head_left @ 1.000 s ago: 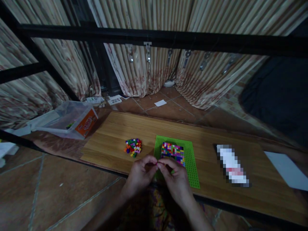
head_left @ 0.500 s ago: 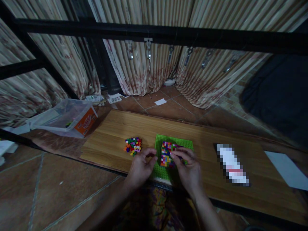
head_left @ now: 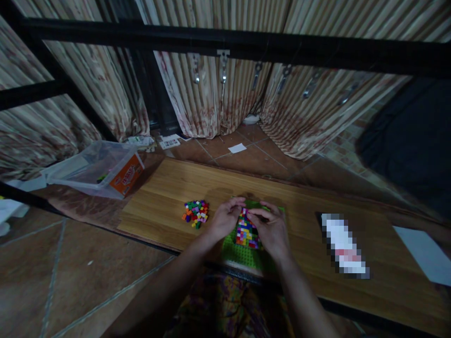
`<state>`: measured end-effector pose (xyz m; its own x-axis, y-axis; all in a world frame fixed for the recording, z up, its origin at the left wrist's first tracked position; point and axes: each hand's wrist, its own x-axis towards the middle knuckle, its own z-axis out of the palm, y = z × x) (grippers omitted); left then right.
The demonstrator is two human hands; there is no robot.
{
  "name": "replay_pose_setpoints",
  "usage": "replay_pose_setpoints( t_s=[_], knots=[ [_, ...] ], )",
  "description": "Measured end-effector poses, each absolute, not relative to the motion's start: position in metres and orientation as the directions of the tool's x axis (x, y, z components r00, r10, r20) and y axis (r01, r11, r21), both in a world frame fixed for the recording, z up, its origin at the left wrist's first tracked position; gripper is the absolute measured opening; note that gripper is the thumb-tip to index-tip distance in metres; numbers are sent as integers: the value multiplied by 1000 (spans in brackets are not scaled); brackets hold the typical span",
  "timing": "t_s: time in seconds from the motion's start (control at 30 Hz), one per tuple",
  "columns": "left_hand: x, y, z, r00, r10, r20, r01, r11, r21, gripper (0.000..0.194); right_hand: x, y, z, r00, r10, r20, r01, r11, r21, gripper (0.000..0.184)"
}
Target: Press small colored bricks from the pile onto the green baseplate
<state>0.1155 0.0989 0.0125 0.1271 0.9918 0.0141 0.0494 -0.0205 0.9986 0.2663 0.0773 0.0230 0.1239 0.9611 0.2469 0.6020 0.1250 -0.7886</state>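
A green studded baseplate (head_left: 239,256) lies on the wooden board in front of me, with a block of small multicoloured bricks (head_left: 246,233) built up on it. My left hand (head_left: 227,218) reaches over the upper left of these bricks, its fingers bent and loosely apart, and I see nothing in it. At the upper right of the bricks, my right hand (head_left: 273,231) has thumb and forefinger pinched together; whatever is between them is too small to make out. The hands nearly meet and hide part of the brick block. Left of them sits a pile of loose bricks (head_left: 196,212).
The low wooden board (head_left: 158,206) carries everything. A blurred-out dark-edged object (head_left: 343,246) and a white sheet (head_left: 421,253) lie to the right. At the left stands a clear plastic bin (head_left: 95,171) with an orange label. A black metal bar (head_left: 211,40) crosses before striped curtains.
My left hand has moved right and away from me, from the baseplate's left edge to the bricks' upper left. My right hand has shifted slightly up towards the bricks' far end.
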Motion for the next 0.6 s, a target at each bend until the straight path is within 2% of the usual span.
replay_pose_setpoints(
  t_s=[0.3,0.5,0.6],
  knots=[
    [121,96,12,125,990,-64,-38,69,997,30,264,84,20,121,971,208,500,122,-858,16],
    [122,96,10,115,990,-78,-86,88,992,27,266,87,25,95,994,55,476,3,-879,24],
    [124,97,11,106,992,-73,-95,83,992,26,267,88,24,78,996,32,471,-9,-882,25]
  ],
)
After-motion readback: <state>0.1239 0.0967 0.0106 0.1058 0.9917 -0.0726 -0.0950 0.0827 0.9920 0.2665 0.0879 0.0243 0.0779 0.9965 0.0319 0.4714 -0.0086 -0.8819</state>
